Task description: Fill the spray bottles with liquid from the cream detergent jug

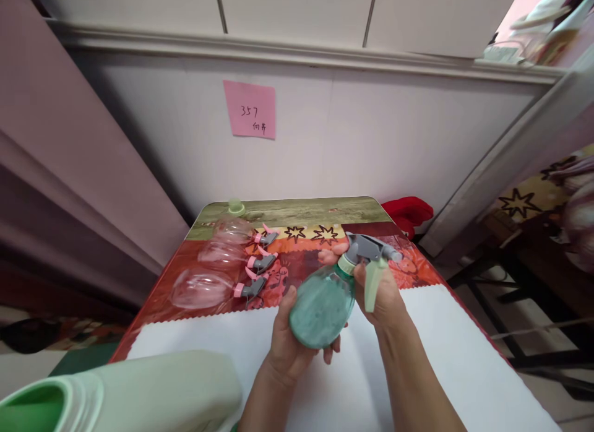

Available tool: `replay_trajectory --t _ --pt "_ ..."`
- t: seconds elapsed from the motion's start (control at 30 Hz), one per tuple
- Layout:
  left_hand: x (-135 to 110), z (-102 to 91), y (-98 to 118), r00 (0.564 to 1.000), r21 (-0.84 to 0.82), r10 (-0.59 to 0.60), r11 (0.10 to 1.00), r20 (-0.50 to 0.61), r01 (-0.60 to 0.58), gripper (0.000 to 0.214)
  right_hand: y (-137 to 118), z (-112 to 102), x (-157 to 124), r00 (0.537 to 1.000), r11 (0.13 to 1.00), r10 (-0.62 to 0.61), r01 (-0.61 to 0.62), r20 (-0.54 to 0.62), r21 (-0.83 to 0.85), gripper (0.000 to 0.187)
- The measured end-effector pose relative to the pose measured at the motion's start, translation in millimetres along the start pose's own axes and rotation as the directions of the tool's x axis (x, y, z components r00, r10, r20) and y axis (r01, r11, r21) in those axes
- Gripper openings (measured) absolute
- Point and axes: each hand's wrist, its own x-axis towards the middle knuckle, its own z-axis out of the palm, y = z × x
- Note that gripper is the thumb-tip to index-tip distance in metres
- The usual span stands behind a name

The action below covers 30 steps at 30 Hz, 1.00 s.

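Note:
I hold a teal-green spray bottle [322,307] tilted over a white cloth [464,351] on a small table. My left hand [290,336] cups the bottle's round body from below, fingers wrapped round it. My right hand [378,289] grips the neck just under the grey spray head [371,249], with the pale green trigger hanging over its fingers. Three clear spray bottles with pink and grey heads [218,283] lie on their sides in a row at the left of the table.
The table [297,210] has a red patterned cover and stands against a white wall with a pink note [249,109]. A pale green container [139,392] lies at the near left. A red cloth [408,210] sits behind the table's right corner. A dark frame stands at the right.

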Motion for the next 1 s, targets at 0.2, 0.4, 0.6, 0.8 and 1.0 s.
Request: replay_trajectory --t 0.2,0.4,0.6,0.8,1.0 --pt "-2 7.6 -5 0.962 0.148 0.26 0.958 -0.079 -0.246 0.059 2 0 4 0.983 0.997 -0.065 0.056 -0.17 -0.055 0.036" --pt "-1 7.2 -4 0.976 0.092 0.195 0.978 -0.092 -0.187 0.061 0 4 -1 0.998 0.99 -0.012 0.003 -0.058 -0.144 0.047" --pt "2 -1.2 4 0.993 -0.023 -0.113 0.993 -0.018 0.113 0.079 -5 -5 1 0.978 0.995 0.051 -0.066 0.203 0.071 0.047" --pt "4 4.4 6 0.991 -0.068 -0.13 0.989 -0.032 0.128 0.087 -1 -11 4 0.982 0.993 0.116 -0.118 0.146 0.004 0.046" --pt "10 24.0 1 0.933 -0.175 0.155 0.96 -0.325 -0.22 0.057 15 11 5 0.984 0.995 0.073 -0.082 -0.16 -0.049 0.039"
